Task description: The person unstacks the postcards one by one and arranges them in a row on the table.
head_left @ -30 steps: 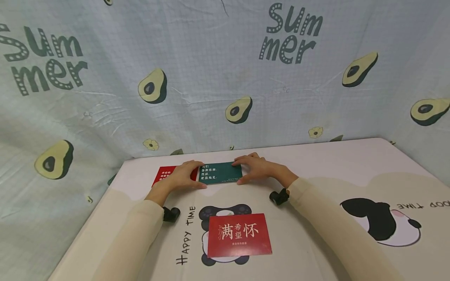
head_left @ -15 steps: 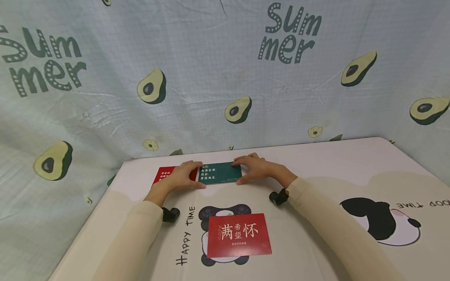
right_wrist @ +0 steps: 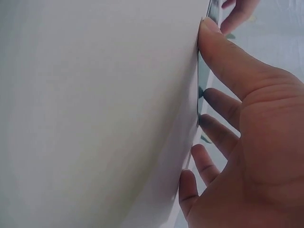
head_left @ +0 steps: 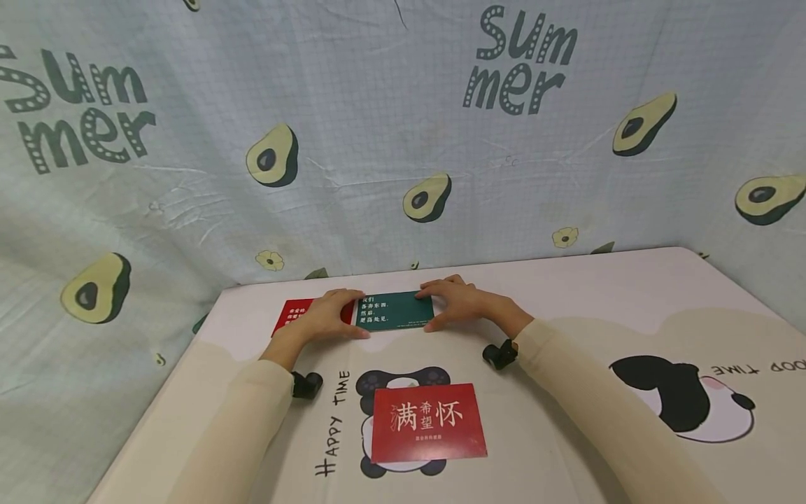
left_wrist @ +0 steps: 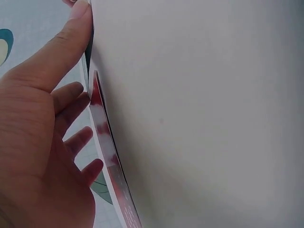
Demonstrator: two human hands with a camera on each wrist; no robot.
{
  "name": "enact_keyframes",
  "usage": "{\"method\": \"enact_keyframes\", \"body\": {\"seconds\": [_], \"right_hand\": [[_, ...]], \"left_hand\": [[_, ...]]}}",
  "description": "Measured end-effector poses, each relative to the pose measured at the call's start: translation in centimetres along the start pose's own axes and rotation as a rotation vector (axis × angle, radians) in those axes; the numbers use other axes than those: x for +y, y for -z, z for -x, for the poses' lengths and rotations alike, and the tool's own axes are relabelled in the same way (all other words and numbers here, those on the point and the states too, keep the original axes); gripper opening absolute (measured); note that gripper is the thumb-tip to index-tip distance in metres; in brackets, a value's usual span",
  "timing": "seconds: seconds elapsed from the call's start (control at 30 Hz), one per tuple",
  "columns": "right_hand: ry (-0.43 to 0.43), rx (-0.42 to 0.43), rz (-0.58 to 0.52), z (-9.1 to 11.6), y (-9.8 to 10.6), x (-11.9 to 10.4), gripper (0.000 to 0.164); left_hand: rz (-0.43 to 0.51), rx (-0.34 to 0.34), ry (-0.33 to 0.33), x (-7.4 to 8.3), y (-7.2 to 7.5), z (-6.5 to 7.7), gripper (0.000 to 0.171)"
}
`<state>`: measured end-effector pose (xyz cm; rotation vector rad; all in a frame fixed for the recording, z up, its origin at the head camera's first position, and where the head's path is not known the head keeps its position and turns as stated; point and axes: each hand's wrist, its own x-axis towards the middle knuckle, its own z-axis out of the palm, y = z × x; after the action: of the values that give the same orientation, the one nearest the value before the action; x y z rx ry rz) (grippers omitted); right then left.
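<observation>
Both hands [head_left: 324,316] [head_left: 462,302] grip a thin, flat, rectangular green card [head_left: 399,311].

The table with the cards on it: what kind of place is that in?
Maybe a play or craft corner indoors, but I can't see enough to be sure. There's a cartoon-print table, an avocado-print cloth hanging behind it, and printed cards.
</observation>
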<state>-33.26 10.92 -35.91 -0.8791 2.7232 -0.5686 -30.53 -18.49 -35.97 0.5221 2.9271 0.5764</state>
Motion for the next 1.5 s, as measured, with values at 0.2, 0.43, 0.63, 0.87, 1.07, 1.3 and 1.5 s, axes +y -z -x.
{"method": "enact_keyframes", "body": {"seconds": [0.2, 0.43, 0.63, 0.87, 1.07, 1.3, 1.5], "right_hand": [[0.003, 0.010, -0.004, 0.0, -0.1, 0.0, 0.073], [0.005, 0.011, -0.006, 0.1, 0.0, -0.1, 0.074], [0.006, 0.012, 0.002, 0.1, 0.0, -0.1, 0.074], [-0.004, 0.013, 0.002, 0.0, 0.0, -0.1, 0.074], [-0.003, 0.008, -0.017, 0.2, 0.2, -0.1, 0.078], [0.027, 0.025, -0.051, 1.5, 1.2, -0.3, 0.079], [0.043, 0.053, -0.068, 3.7, 1.5, -0.9, 0.074]], "left_hand": [[0.011, 0.002, 0.016, 0.2, 0.1, 0.1, 0.087], [0.008, 0.008, 0.010, 0.1, 0.1, 0.0, 0.088], [0.007, 0.014, 0.008, 0.2, 0.1, 0.1, 0.088], [0.018, 0.011, 0.017, 0.3, 0.1, 0.1, 0.089], [0.044, 0.007, -0.018, 0.4, 0.2, 0.1, 0.090], [0.069, 0.011, -0.095, 1.2, 1.0, 0.9, 0.089], [0.084, 0.081, -0.064, 2.5, 1.2, 2.7, 0.082]]}}
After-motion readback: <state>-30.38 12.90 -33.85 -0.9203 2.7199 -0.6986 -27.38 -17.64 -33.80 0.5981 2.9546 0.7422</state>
